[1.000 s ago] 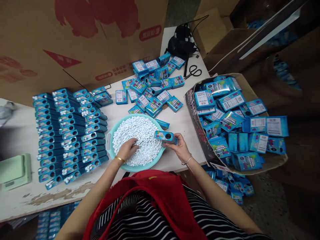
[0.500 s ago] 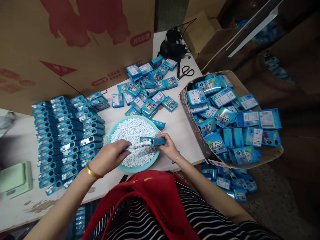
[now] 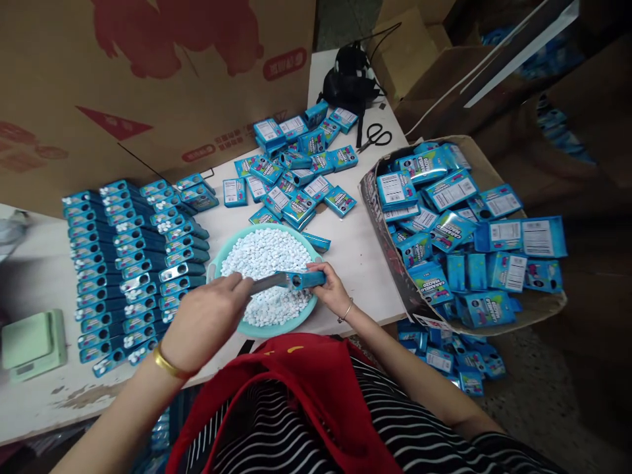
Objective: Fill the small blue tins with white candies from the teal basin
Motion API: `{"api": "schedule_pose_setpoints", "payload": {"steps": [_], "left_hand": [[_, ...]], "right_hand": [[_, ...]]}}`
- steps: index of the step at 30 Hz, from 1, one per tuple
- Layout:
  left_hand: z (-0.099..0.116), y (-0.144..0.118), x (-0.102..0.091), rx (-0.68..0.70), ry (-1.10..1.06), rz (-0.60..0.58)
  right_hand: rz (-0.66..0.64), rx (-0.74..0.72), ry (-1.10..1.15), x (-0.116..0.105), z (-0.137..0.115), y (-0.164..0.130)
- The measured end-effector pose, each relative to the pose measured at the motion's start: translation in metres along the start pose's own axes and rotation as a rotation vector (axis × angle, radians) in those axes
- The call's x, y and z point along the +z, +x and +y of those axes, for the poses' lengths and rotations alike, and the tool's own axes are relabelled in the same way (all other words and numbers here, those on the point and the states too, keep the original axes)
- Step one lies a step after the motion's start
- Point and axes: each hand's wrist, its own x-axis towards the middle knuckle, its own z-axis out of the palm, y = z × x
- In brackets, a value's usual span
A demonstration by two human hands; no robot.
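Blue box (image 3: 296,280) pinched in right hand (image 3: 332,289) grip, left hand (image 3: 207,319) closed on its inner tray, above basin (image 3: 224,247) of white candies (image 3: 264,260); box rows (image 3: 133,263) left, carton (image 3: 494,178) right on counter (image 3: 353,253).

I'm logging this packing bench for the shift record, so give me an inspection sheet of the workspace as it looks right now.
Surface: white table, paint worn at the near left edge.
Job's things: teal basin of white candies; blue box held above it, grey inner tray slid partly out.
Clutter: rows of blue boxes at left, loose pile at back, cardboard carton of packs at right, fallen packs on the floor, green scale, scissors.
Grippers: left hand pinches the tray's end; right hand grips the box.
Cables: black cord from a black bundle.
Surroundings: large printed cardboard sheet behind, more cartons at right.
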Motion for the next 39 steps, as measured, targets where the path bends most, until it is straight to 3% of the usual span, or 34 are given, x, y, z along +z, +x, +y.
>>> {"api": "schedule_pose_setpoints", "payload": {"steps": [2,5,7,9,12,16,21,28,33,39], "left_hand": [[-0.025,0.001,0.031,-0.113,-0.008,-0.013],[-0.053,0.014,0.089,-0.216,-0.028,-0.151],[-0.056,0.029,0.125,-0.211,-0.140,-0.154],[-0.046,0.048,0.152,-0.192,-0.280,-0.085],[-0.022,0.074,0.173,-0.165,-0.408,-0.012],[-0.008,0.089,0.181,-0.137,-0.530,0.033],[-0.025,0.068,0.165,-0.098,-0.644,0.096],[-0.037,0.025,0.087,0.061,-0.738,0.211],[-0.029,0.021,0.040,0.141,-0.554,0.099],[-0.006,0.021,0.002,0.090,-0.248,-0.049]], "right_hand": [[0.012,-0.005,0.013,-0.003,-0.002,0.001],[0.048,0.011,0.037,-0.010,-0.005,0.002],[0.072,0.042,0.055,-0.015,-0.006,0.002],[0.088,0.077,0.076,-0.019,-0.006,0.002],[0.112,0.104,0.095,-0.021,-0.005,0.000],[0.158,0.115,0.063,-0.021,-0.006,-0.002],[0.202,0.117,0.046,-0.025,-0.008,-0.006],[0.186,0.064,0.026,-0.020,-0.011,-0.002],[0.109,0.044,0.001,-0.006,-0.008,0.000],[0.067,0.024,-0.011,0.006,-0.003,-0.003]]}}
